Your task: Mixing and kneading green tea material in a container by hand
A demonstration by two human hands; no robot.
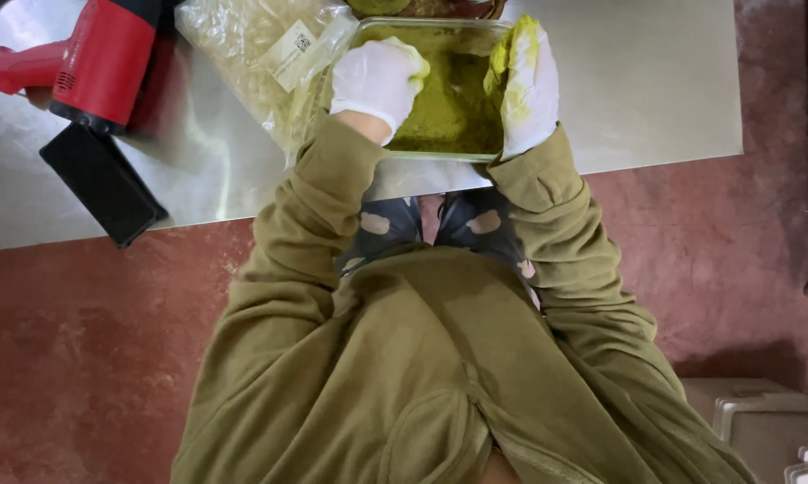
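A clear rectangular glass dish (pixel 440 156) sits near the front edge of a steel table (pixel 655 81), filled with a yellow-green powdery mass (pixel 453 99). Both my hands wear white gloves smeared with the green stuff. My left hand (pixel 379 79) is curled into a fist and presses down into the mass at the dish's left side. My right hand (pixel 527 85) lies flatter along the dish's right side, fingers stained green and resting on the mass by the wall. My olive sleeves reach forward from below.
A clear plastic bag (pixel 260 49) with pale contents lies left of the dish. A red heat gun (pixel 90 58) and a black flat phone-like slab (pixel 103 184) lie at the table's left. A basket rim (pixel 431 7) shows behind the dish. Red floor below; grey boxes (pixel 762 421) at bottom right.
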